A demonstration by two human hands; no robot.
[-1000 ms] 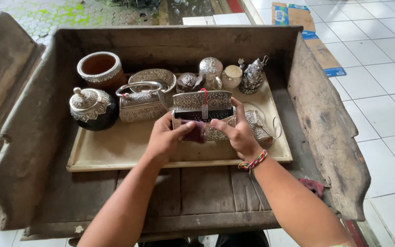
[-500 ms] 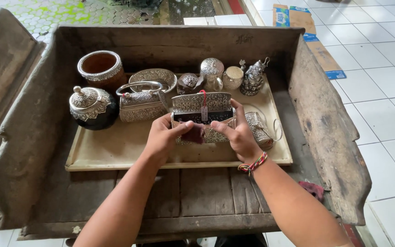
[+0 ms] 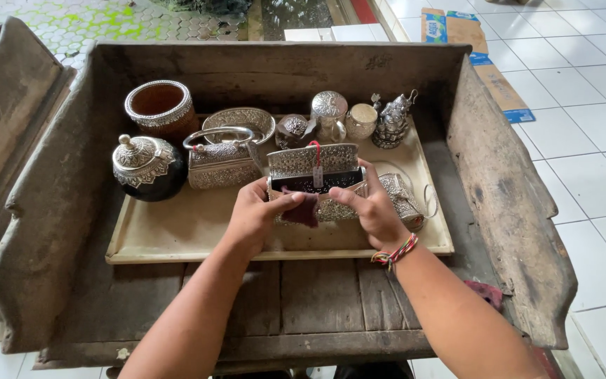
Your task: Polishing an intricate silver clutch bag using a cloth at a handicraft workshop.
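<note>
In the head view, the person holds an open silver clutch box (image 3: 315, 181) above the front half of a cream tray (image 3: 198, 242), which serves here as the landmark. The left hand (image 3: 257, 214) grips the box's left end, its fingers closed on a dark red cloth (image 3: 301, 210) pressed against the front edge. The right hand (image 3: 366, 210) clamps the right end, thumb on top and fingers curled beneath. The lid stands upright, with a red tag string (image 3: 315, 151) hanging from it.

Judging from this, the lid could drop shut on the thumbs if the grip loosens, since nothing visible props it. The cloth looks lightly pinched and might slip out. The box is held over another embossed silver piece (image 3: 400, 200) lying on the tray's right side, so a fumble could knock metal on metal and dent either.

At the tray's back stand a handled silver casket (image 3: 220, 165), an oval silver dish (image 3: 241, 123), small jars (image 3: 331, 112) and a spired ornament (image 3: 392, 123). At its left corner sit a lidded dark pot (image 3: 145, 165) and a rimmed brown bowl (image 3: 160, 105). The tray rests in a weathered wooden trough (image 3: 506, 182) with raised sides. To the right of it lie white floor tiles (image 3: 590, 140) and flattened cardboard (image 3: 468, 31); behind it, mossy paving (image 3: 106, 21).
</note>
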